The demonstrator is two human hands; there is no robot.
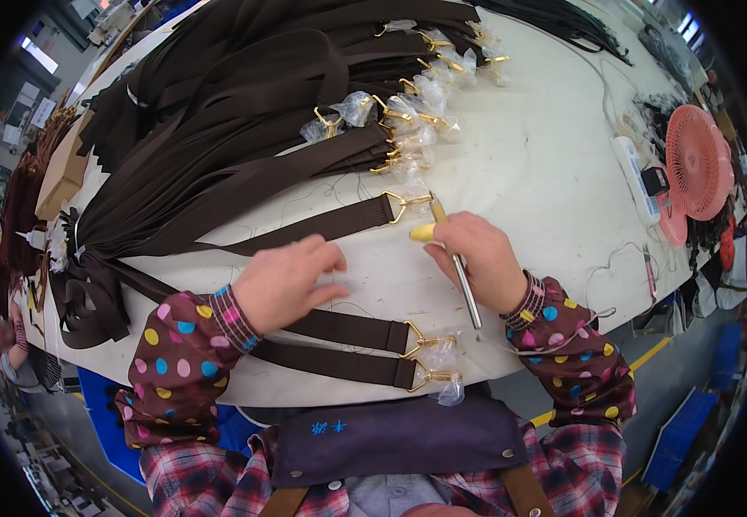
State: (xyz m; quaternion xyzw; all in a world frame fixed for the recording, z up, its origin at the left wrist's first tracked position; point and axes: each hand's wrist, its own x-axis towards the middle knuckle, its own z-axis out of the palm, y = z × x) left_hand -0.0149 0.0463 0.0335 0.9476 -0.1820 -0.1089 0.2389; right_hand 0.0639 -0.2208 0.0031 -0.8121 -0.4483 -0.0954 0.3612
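Note:
My left hand hovers over the white table, fingers apart and loosely curved, between dark brown straps. My right hand grips a slim metal pen-like tool with a brass-coloured upper part; a yellow cover is on a fingertip. The tool's top end is beside a gold clasp in clear plastic at the end of one strap. Nearer me lie two straps with gold clasps, partly wrapped in plastic. Behind, a large bundle of straps has several wrapped clasps along its ends.
At the right are a pink fan, a white power strip with a black plug, and loose cords. A cardboard box sits at the left, black straps at the back. Another person is at the far left. Blue crates stand below.

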